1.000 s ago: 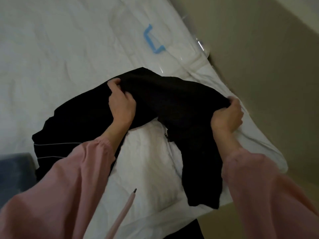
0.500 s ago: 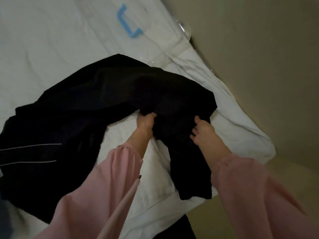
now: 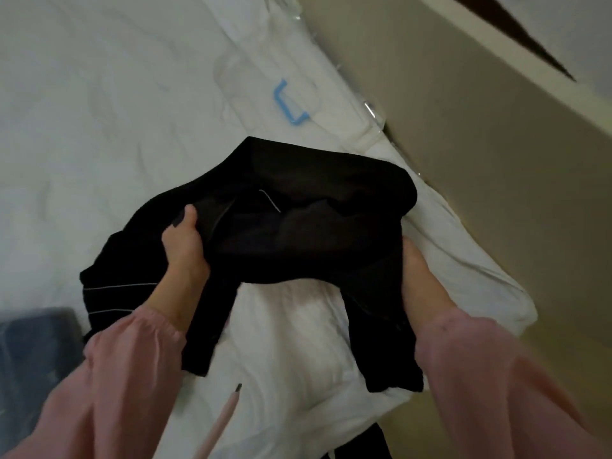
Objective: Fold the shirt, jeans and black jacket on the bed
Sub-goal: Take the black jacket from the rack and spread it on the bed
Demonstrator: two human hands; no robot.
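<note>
Black jacket [image 3: 298,207] sits mid-frame on the white bed [image 3: 99,127], bunched and partly lifted, one of the hands at its 9 o'clock edge and one at its 3 o'clock edge, hands apart. Jeans [image 3: 36,346], dark blue and folded, lie on the bed at 8 o'clock of the view, cut by the frame edge, just beside the jacket's lower left part, can't tell if touching. Left sleeve [image 3: 126,369] is pink with a gathered cuff and comes in from 7 o'clock. Jacket part at 9 o'clock lies flat on the sheet, thin pale stripes [image 3: 116,288] across it. Left hand [image 3: 183,240] pinches a fold of the jacket, thumb on top of the cloth, fingers tucked beneath and out of sight. Pink drawstring [image 3: 220,422] with a dark tip hangs at 6 o'clock over the sheet. Jacket middle is raised in a hump between the hands, and a black panel or sleeve hangs down toward 5 o'clock, ending near the bed's edge. Blue handle [image 3: 288,102] at 12 o'clock of the jacket sits on a clear plastic bag [image 3: 238,71] lying on the bed, apart from the jacket. Right hand [image 3: 420,276] is at 3 o'clock of the jacket, back of hand and wrist showing, fingers under the black cloth and hidden, so can't tell if it grips or only props the cloth. Right sleeve [image 3: 490,376] is pink, from 5 o'clock. Dark cloth [image 3: 364,445] at the bottom edge, 6 o'clock, is blurred, unclear what it is. Beige surface [image 3: 496,160] fills 1 to 4 o'clock beside the bed, wall or floor, can't tell
</note>
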